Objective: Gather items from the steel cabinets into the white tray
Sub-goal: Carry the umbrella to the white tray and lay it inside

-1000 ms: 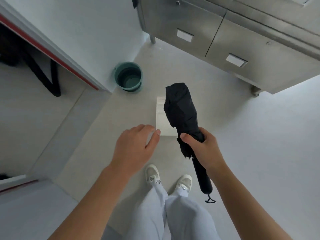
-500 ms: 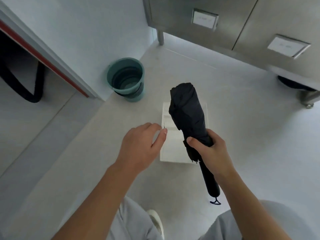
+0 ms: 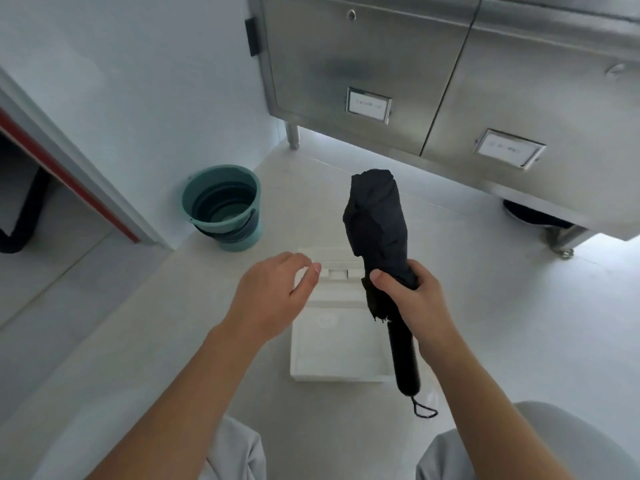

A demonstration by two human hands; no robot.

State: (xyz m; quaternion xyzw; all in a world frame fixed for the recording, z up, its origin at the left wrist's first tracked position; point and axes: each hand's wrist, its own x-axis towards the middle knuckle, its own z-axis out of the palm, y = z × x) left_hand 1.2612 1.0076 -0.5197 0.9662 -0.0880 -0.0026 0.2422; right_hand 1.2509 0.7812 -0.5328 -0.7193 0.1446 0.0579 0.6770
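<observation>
A folded black umbrella (image 3: 375,223) is held upright-tilted in my right hand (image 3: 412,299), which grips it near the base of the canopy; its handle and wrist loop hang down toward me. Below it on the floor lies the white tray (image 3: 332,341), partly covered by both hands. My left hand (image 3: 273,296) hovers over the tray's left edge with relaxed, slightly bent fingers, holding nothing. The steel cabinets (image 3: 381,64) stand just beyond, doors closed.
A teal collapsible bucket (image 3: 223,206) stands on the floor against the white wall, left of the tray. A doorway with a red threshold strip (image 3: 62,174) opens at the far left. Cabinet legs (image 3: 293,136) rest on the pale floor. My knees show at the bottom.
I have crouched lower and closer; the tray looms larger beneath my hands. The umbrella stays in my right hand, and my left hand stays beside it.
</observation>
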